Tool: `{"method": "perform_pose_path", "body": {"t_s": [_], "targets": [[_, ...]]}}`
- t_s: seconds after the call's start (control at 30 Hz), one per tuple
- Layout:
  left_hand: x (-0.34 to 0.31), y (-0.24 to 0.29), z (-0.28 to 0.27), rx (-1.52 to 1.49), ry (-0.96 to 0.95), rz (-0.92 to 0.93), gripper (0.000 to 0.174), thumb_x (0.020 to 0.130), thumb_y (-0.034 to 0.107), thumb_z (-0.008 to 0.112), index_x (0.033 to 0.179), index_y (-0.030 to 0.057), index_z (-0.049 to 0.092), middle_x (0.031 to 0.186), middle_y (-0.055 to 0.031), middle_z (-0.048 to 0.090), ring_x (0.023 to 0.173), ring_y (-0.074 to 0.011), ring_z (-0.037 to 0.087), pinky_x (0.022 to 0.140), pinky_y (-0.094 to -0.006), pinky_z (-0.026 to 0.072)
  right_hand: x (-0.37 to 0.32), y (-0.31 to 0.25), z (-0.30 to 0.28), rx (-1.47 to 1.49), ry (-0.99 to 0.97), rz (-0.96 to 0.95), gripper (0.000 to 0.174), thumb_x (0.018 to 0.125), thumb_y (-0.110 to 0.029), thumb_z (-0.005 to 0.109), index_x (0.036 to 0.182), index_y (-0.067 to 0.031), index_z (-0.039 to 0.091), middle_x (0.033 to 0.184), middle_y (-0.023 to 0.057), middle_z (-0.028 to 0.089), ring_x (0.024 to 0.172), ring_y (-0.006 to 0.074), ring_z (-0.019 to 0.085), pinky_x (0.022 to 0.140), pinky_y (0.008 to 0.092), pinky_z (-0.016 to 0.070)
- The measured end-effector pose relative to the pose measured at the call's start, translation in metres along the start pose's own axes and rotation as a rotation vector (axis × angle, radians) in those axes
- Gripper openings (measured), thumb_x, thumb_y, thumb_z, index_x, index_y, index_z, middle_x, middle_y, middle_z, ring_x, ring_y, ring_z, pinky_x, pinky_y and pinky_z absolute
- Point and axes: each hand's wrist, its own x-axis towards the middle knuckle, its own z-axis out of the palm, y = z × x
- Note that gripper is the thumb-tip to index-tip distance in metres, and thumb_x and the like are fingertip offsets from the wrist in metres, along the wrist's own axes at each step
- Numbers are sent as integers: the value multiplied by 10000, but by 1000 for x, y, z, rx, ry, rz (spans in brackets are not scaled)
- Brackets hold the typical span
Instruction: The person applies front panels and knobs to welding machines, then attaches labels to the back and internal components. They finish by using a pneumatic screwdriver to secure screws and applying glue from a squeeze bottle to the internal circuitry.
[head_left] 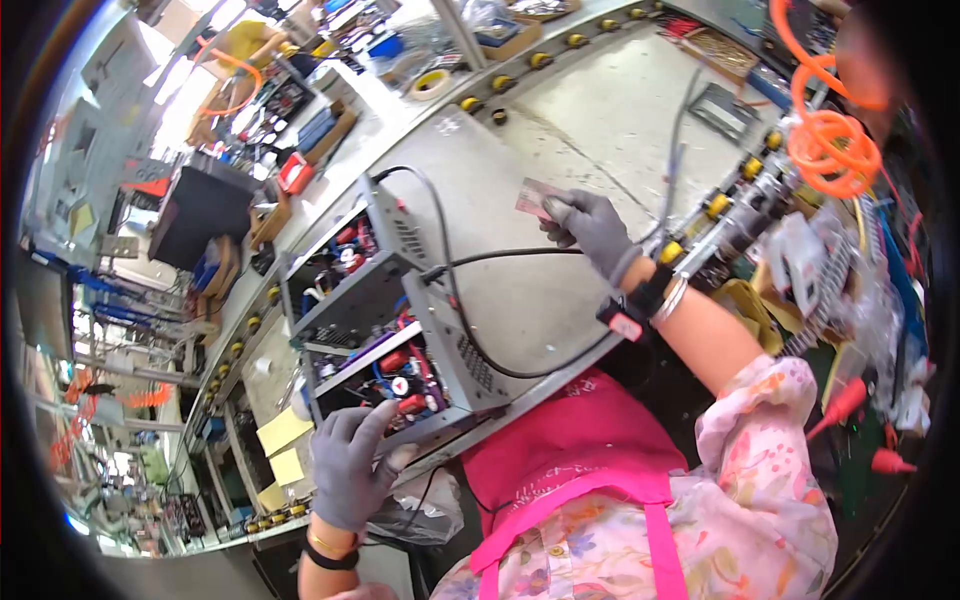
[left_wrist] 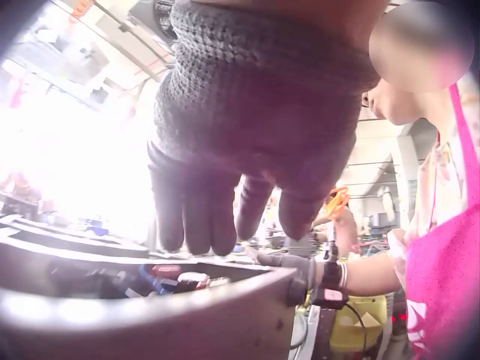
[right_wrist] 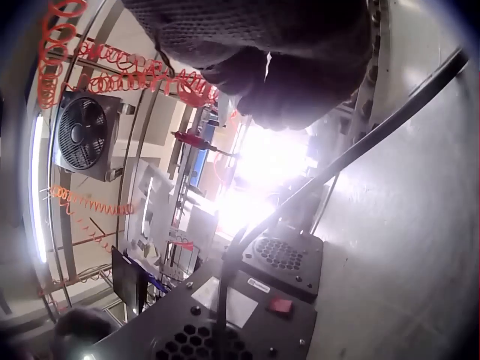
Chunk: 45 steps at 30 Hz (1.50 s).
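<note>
Two grey metal cases (head_left: 452,345) with open tops stand side by side, red and blue parts and wires inside. The gloved left hand (head_left: 350,468) is at the near case's edge, its fingers extended; in the left wrist view this hand (left_wrist: 255,127) hangs over a case wall (left_wrist: 225,319), fingers pointing down. The gloved right hand (head_left: 595,232) pinches a small pinkish printed paper (head_left: 540,197) between thumb and fingers, right of the cases. The right wrist view shows the right hand (right_wrist: 262,67) above the perforated case panels (right_wrist: 281,262), its fingertips dark.
A black cable (head_left: 470,258) loops from the cases across the grey worktop (head_left: 530,310). Yellow rollers (head_left: 717,207) line the bench edge. Orange coiled hose (head_left: 835,150) hangs at the right. Yellow paper sheets (head_left: 285,432) lie left of the cases; plastic bags (head_left: 800,260) fill the right side.
</note>
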Motion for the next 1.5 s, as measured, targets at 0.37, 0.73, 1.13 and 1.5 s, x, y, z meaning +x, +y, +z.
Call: {"method": "perform_pose_path", "body": {"t_s": [0.37,0.73,1.13,1.5], "targets": [[-41,-54,66,-7,505,-636,430,896,225,597,1232,-25,499,1097,-178,544,1025,-320,545,927,-405,424,167,70,86,144,-688,384,288,900,-300,644,1008,-35,609,897,90,674,769,174,663,685,316,567],[-36,-54,65,53,399,-714,458,903,295,577,1213,-36,508,1139,-156,496,1050,-281,515,915,-379,425,215,98,136,530,-809,436,382,881,-304,675,1157,-48,612,997,93,677,891,176,665,813,334,542],[-8,-36,53,89,288,-855,389,890,178,604,1217,-21,536,1204,-201,512,1116,-335,503,979,-429,399,222,109,155,489,-908,366,365,891,-353,659,1110,-61,653,896,10,657,750,68,588,666,209,485],[-10,-37,53,71,280,-864,376,914,178,574,1231,-20,530,1170,-179,507,1075,-306,528,931,-407,438,224,104,148,511,-855,444,390,878,-326,680,1132,-32,641,894,48,673,751,94,619,692,222,522]]}}
